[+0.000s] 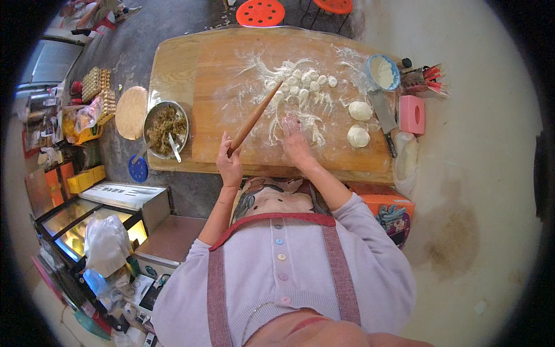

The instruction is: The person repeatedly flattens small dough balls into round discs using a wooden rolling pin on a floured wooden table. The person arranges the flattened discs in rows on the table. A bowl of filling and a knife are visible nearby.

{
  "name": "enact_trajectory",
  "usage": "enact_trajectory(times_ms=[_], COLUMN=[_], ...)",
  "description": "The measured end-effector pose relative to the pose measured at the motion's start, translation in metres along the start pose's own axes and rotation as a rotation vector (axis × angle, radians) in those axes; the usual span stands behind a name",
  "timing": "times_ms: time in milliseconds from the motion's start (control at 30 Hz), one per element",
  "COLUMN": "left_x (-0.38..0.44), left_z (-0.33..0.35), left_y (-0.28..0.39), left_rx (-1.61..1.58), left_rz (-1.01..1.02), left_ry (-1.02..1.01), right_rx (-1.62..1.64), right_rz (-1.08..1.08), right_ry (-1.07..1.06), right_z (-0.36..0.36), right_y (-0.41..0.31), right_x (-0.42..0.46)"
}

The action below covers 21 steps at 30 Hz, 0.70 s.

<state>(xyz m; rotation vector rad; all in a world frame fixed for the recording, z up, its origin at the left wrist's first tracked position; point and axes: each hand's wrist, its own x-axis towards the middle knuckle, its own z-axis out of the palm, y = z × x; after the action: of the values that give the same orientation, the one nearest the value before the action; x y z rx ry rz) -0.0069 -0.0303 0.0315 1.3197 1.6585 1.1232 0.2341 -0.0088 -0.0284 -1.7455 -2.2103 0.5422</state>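
Note:
My left hand (230,160) grips one end of a tapered wooden rolling pin (256,116), which slants up and away over the board with its far tip by the dough. On the floured wooden board (221,95) rests my right hand (295,138), palm down, its fingertips dusted with flour (313,130); whether anything lies under them is hidden. Just beyond it are several small dough pieces (306,79) in a loose cluster. Two larger dough lumps (359,110) sit to the right of that hand.
A steel bowl of filling (165,126) with a spoon (174,147) stands at left. At right are a cleaver (382,110), a blue-rimmed flour bowl (384,73), a pink box (412,114) and a chopstick holder (414,80). A red stool (260,13) is beyond the table.

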Motion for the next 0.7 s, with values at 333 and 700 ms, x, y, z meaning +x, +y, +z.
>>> enact_trajectory(times_ms=[333, 700], left_x=[0.040, 0.066], left_z=[0.024, 0.101], left_y=[-0.015, -0.043], left_rx=[0.552, 0.669], left_rz=[0.243, 0.554], left_ry=[-0.371, -0.448], right_rx=[0.331, -0.136], right_rz=[0.307, 0.337], right_ry=[0.404, 0.164], right_z=[-0.062, -0.022], right_y=[0.031, 0.054], right_x=[-0.012, 0.001])
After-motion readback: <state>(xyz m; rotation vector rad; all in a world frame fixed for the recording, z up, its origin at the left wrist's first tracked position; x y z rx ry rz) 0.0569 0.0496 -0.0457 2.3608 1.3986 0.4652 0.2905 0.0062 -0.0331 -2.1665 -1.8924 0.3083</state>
